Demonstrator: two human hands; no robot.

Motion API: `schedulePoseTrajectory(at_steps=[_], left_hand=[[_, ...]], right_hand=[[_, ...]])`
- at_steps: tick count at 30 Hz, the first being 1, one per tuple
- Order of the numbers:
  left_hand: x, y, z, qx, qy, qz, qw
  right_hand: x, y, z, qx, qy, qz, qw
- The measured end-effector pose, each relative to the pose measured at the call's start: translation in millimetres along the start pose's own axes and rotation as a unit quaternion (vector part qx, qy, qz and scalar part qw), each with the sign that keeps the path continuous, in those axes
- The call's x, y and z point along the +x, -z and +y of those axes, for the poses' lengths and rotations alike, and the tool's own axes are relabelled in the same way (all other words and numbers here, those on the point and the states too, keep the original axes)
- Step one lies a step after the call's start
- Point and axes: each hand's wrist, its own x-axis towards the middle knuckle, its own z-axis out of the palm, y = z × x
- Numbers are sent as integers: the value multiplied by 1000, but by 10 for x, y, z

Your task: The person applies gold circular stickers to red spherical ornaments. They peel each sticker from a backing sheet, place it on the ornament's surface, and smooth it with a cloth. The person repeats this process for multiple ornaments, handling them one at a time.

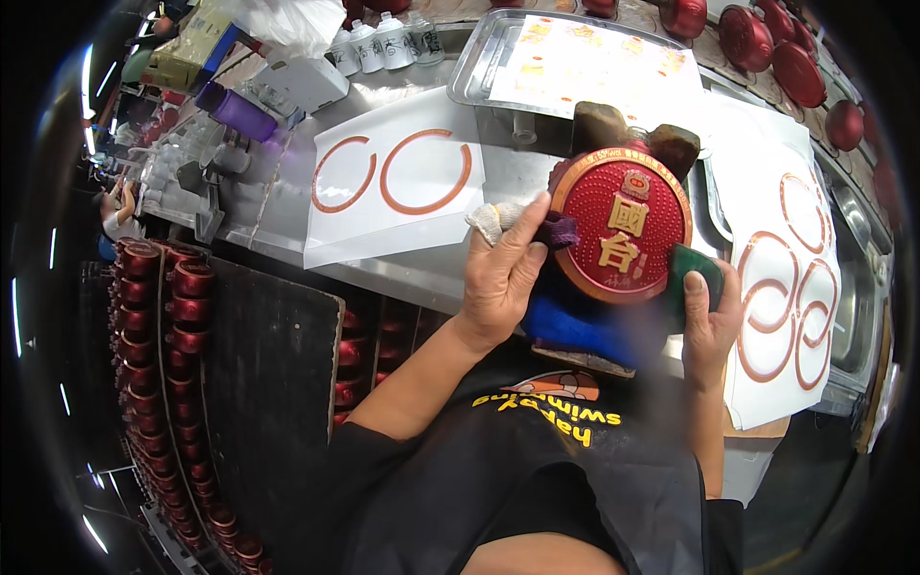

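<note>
In front of me a round red bottle with raised gold characters and a copper-coloured band round its face lies tilted back on a stand with dark brown padded blocks and a blue part. At the bottle's left edge, my left hand pinches a bunched rag, beige at one end; a purple cloth part shows beyond the fingers. On the other side my right hand grips a flat dark green scraper by the bottle's lower right rim. The scraper's lower part is blurred.
White sheets with copper-coloured ring decals lie left and right. Behind the bottle stands a metal tray with a printed sheet. White bottles and a purple container are at the back left. Rows of red bottles fill the lower left.
</note>
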Motion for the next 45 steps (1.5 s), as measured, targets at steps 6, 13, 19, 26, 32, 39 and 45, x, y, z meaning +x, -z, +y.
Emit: schedulePoseTrajectory(at_steps=[6,13,19,26,32,39,45], left_hand=[[-128,-103,44,-31,6,88,996],[-240,-164,235,127,-120,33,984],[-331,-221,336,232,-183,-50,954],[-155,-264,442,314,-281,-146,895],[182,-377,606,275,-322,-233,875],[627,-596,764,240,-289,-328,867],[1056,-765,715,202,-281,-312,884]], right_hand=[[7,-29,-26,2,22,6,1000],[27,-43,38,27,21,6,999],[2,-57,33,59,3,13,998],[-119,56,-22,173,-34,57,983],[-209,210,-28,178,-51,95,978],[-218,324,-33,196,-76,106,972],[-199,414,-66,182,-73,99,976]])
